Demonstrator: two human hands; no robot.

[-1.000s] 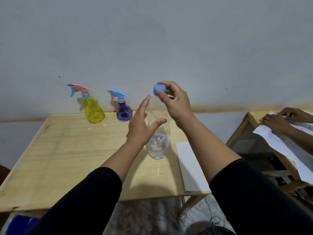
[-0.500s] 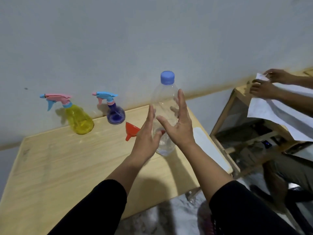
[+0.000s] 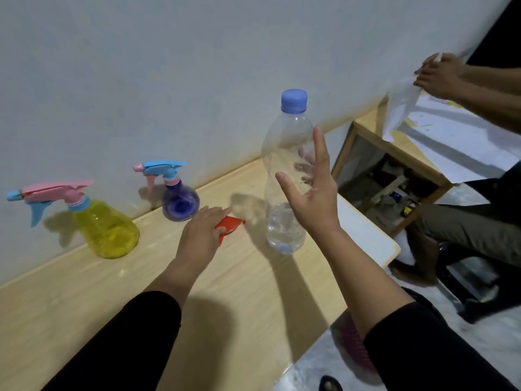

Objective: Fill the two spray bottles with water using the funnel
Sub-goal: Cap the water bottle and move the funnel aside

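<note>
Wooden tabletop (image 3: 84, 300) against a pale wall (image 3: 169, 66), view tilted.

Yellow spray bottle (image 3: 108, 231) stands upright at the back left, pink-and-blue trigger head pointing left. Purple spray bottle (image 3: 180, 203) stands upright to its right, just beside the wall, blue-and-pink trigger head also pointing left. Both have their heads on. Whether either holds water cannot be told.

Red funnel (image 3: 229, 224) lies on its side on the tabletop, between the purple spray bottle and the clear water bottle (image 3: 284, 179). Left hand (image 3: 201, 235) lies over the funnel, palm down, fingers (image 3: 217, 214) straight and close together, reaching across its near part; the funnel's rim shows beyond the fingertips. Whether the thumb grips the funnel cannot be told, as the hand covers it.

The water bottle stands upright near the right end of the tabletop, blue cap (image 3: 293, 100) on, a little water in the bottom third, the rest empty and clear.

Right hand (image 3: 310, 193) is raised just beside the water bottle on its right side, palm toward it, fingers (image 3: 320, 148) spread and straight, thumb out to the left in front of the bottle wall. It holds nothing; contact with the bottle is not clear.

Both forearms in black sleeves (image 3: 423, 348).

At right, a second wooden table (image 3: 394, 148) with white paper sheets (image 3: 451, 142); another person's hands (image 3: 439, 74) hold a sheet at its top edge.
</note>
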